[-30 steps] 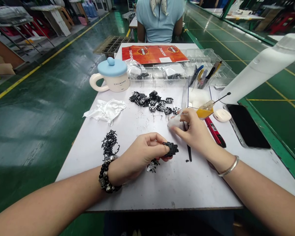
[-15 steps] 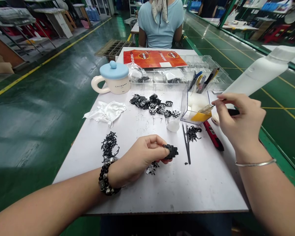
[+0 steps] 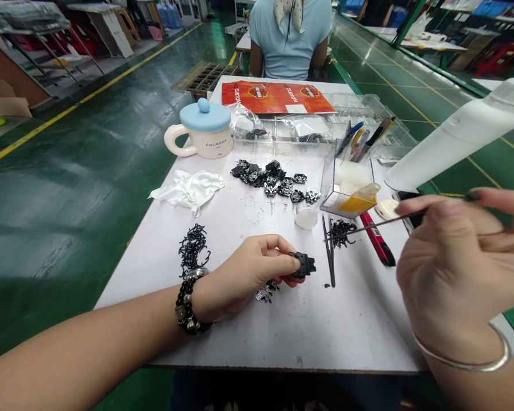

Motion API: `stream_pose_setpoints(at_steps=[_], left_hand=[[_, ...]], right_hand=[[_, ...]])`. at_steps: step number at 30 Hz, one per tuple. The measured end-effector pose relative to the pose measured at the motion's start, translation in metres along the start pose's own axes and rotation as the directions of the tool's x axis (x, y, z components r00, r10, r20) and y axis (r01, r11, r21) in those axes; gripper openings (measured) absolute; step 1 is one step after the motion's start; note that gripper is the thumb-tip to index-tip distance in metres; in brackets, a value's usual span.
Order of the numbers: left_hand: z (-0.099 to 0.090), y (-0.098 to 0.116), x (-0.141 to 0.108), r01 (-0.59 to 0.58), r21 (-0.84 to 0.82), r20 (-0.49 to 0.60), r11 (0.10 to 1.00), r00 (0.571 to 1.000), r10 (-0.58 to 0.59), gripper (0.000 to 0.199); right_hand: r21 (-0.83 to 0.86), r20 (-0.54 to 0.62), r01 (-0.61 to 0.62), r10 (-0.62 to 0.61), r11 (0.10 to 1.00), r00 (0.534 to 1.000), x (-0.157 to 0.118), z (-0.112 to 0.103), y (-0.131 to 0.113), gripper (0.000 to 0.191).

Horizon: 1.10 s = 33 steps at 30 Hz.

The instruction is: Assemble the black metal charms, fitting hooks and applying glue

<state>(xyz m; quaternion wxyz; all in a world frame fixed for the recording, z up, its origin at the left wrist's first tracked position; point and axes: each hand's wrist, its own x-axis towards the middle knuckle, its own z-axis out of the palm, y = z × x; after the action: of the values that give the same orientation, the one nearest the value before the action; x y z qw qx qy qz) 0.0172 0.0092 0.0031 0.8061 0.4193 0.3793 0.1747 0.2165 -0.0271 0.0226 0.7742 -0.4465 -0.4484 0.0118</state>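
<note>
My left hand [image 3: 261,265] pinches a small black plastic part [image 3: 305,265] above the middle of the table. Under and beside its fingers lies a small pile of silvery metal pieces [image 3: 267,292], partly hidden. Out on the right, my right hand [image 3: 458,257] grips a thin dark rod with a fine tip [image 3: 368,226], which points left toward the tweezers [image 3: 329,251]. Beside the tweezers sits a heap of small black hooked pieces [image 3: 341,233]. A larger heap of black hooked pieces [image 3: 192,248] lies past my left wrist.
Black-and-silver assemblies [image 3: 274,178] lie at the table's centre. Around them stand a lidded mug [image 3: 212,137], a white cloth [image 3: 191,191], a clear pen box [image 3: 349,188], a small white bottle [image 3: 306,218], a red cutter [image 3: 377,240] and a tilted white bottle [image 3: 454,137]. A person [image 3: 290,40] sits ahead.
My right hand has moved away from the pen box, toward me and to the right, with the thin rod now turned leftward. My left hand keeps the black part in nearly the same place.
</note>
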Motion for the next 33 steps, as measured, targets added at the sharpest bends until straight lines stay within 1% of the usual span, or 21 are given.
stream_pose_setpoints(at_steps=[1,4,5,7,11,14,18,21,24,27,30,31,33], left_hand=[[-0.001,0.0,0.0,0.0,0.006,0.003,1.0,1.0,0.0,0.009],[-0.002,-0.001,0.001,0.003,0.039,0.007,0.999,1.0,-0.003,0.009],[-0.002,-0.001,0.001,0.005,0.045,0.009,0.999,1.0,-0.005,0.009],[-0.003,-0.001,0.001,0.011,0.044,0.01,0.999,1.0,-0.012,0.009],[-0.003,-0.002,0.002,0.01,0.03,0.01,0.999,1.0,-0.011,0.01],[-0.003,-0.001,0.001,0.009,0.031,0.012,0.999,1.0,-0.009,0.011],[-0.002,0.0,0.001,0.024,0.027,-0.01,0.999,1.0,-0.024,0.012],[-0.002,0.0,0.002,0.033,0.023,-0.017,0.999,0.999,-0.032,0.013],[-0.002,0.0,0.002,0.033,0.016,-0.017,0.999,0.999,-0.033,0.014],[-0.002,0.0,0.002,0.031,0.024,-0.019,0.999,0.999,-0.031,0.014],[-0.002,0.0,0.001,0.03,0.037,-0.025,0.999,0.999,-0.029,0.013],[-0.002,0.0,0.001,0.03,0.039,-0.024,0.999,0.999,-0.029,0.013],[-0.002,0.001,0.001,0.027,0.035,-0.021,0.999,0.999,-0.027,0.012]], right_hand=[[0.031,0.051,0.002,-0.003,1.0,0.999,-0.008,0.006,-0.005,0.024],[0.079,0.131,0.031,-0.041,0.996,0.991,-0.024,0.017,-0.006,0.026],[0.086,0.13,0.041,-0.052,0.995,0.99,-0.026,0.019,-0.004,0.026],[0.076,0.131,0.028,-0.038,0.997,0.991,-0.027,0.018,-0.001,0.025],[0.0,0.151,-0.068,0.068,0.998,0.986,-0.025,0.013,-0.003,0.027],[0.008,0.151,-0.078,0.076,0.997,0.986,-0.023,0.009,-0.009,0.028],[0.061,0.256,-0.134,0.114,0.989,0.96,-0.025,0.007,-0.012,0.029],[0.075,0.296,-0.108,0.081,0.991,0.952,-0.028,0.007,-0.013,0.032],[0.052,0.3,-0.081,0.061,0.995,0.952,-0.027,0.006,-0.013,0.035],[0.045,0.258,-0.026,0.013,0.999,0.966,-0.024,0.006,-0.013,0.029],[0.065,0.244,0.002,-0.018,0.998,0.97,-0.018,0.005,-0.01,0.028],[0.059,0.221,0.018,-0.031,0.998,0.975,-0.016,0.004,-0.008,0.027],[0.034,0.162,0.013,-0.018,0.999,0.987,-0.01,0.001,-0.002,0.025]])
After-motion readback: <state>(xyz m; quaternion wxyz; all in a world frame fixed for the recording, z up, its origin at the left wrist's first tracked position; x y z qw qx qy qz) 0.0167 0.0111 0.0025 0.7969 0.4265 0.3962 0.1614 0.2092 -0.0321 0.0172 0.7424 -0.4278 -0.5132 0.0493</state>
